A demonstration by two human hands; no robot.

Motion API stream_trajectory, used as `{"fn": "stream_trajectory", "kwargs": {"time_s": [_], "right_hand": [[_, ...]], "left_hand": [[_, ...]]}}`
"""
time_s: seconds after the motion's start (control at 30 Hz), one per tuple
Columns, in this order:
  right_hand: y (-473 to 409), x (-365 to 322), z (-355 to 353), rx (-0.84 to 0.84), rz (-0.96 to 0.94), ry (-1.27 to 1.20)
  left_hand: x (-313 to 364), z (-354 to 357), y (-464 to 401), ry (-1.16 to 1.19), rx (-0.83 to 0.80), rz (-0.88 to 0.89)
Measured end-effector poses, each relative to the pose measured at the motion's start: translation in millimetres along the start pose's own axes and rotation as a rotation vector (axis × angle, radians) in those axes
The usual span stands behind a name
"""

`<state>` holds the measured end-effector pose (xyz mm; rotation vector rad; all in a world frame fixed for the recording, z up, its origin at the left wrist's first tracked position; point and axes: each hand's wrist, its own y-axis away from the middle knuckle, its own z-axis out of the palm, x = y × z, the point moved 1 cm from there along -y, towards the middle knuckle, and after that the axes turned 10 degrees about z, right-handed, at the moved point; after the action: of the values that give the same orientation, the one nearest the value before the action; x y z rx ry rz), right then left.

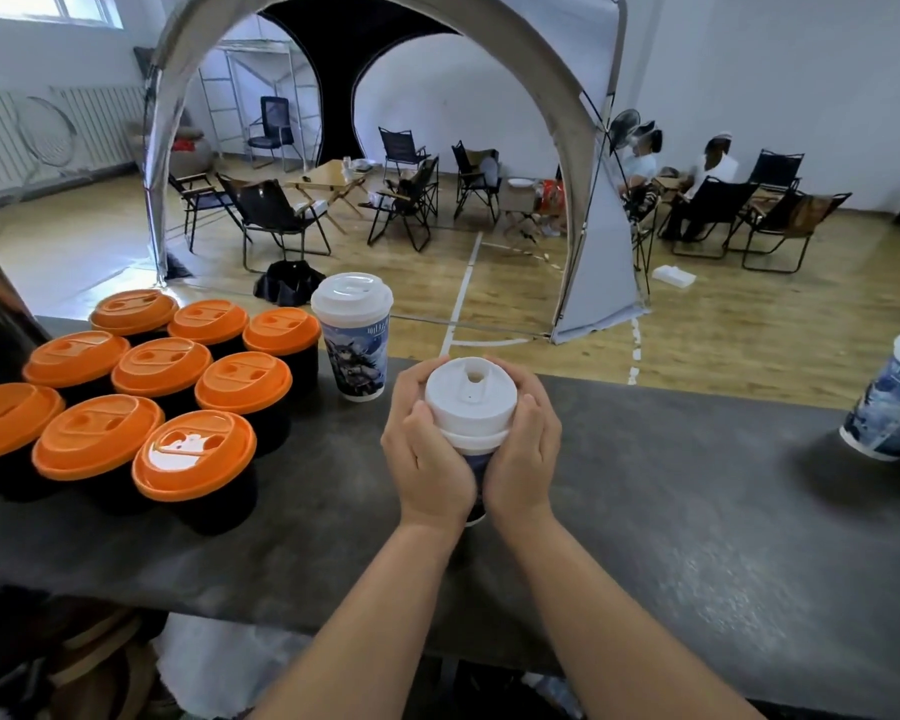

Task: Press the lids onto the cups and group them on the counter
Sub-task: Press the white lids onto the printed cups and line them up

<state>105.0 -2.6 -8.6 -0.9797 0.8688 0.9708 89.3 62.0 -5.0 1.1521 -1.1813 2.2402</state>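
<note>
1. Here, in the head view, both hands wrap a printed cup (pixel 475 478) standing on the dark worktop (pixel 671 511); the left hand (pixel 427 449) and right hand (pixel 523 449) have their fingers clamped around its white lid (pixel 471 402).
2. Just behind it stands another white-lidded cup (pixel 354 337).
3. To the left, nine black cups with orange lids (pixel 162 366) sit grouped together.
4. A third printed cup (pixel 892 402) stands well apart at the right edge.

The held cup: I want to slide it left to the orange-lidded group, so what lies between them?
Head view: only bare dark counter lies between the held cup and the nearest orange-lidded cup. The other white-lidded cup stands farther back.
</note>
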Motion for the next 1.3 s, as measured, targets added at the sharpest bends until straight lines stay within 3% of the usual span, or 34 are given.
{"fn": "stream_trajectory", "kwargs": {"time_s": [0.17, 0.33, 0.5, 0.63, 0.77, 0.87, 1.03, 1.3], "right_hand": [[-3, -8, 2, -0.051, 0.010, -0.037], [-1, -20, -4, -0.137, 0.087, 0.026], [-5, -36, -23, 0.082, 0.159, 0.169], [24, -40, -23, 0.063, 0.169, 0.134], [32, -32, -11, -0.032, 0.184, 0.161], [23, -28, -1, 0.002, 0.203, 0.145], [9, -23, 1, 0.082, 0.138, 0.127], [2, -16, -7, 0.008, -0.004, 0.102]], "left_hand": [[2, 4, -1, 0.001, 0.031, 0.018], [16, -5, 8, -0.146, -0.074, 0.029], [26, -21, 8, -0.263, -0.023, 0.042], [30, -25, -1, -0.227, 0.034, 0.010], [30, -15, -18, -0.106, -0.164, -0.143], [22, -10, -17, 0.026, -0.308, -0.258], [15, -11, 5, -0.071, -0.218, -0.090], [-5, -6, 4, -0.142, -0.156, 0.142]]}}
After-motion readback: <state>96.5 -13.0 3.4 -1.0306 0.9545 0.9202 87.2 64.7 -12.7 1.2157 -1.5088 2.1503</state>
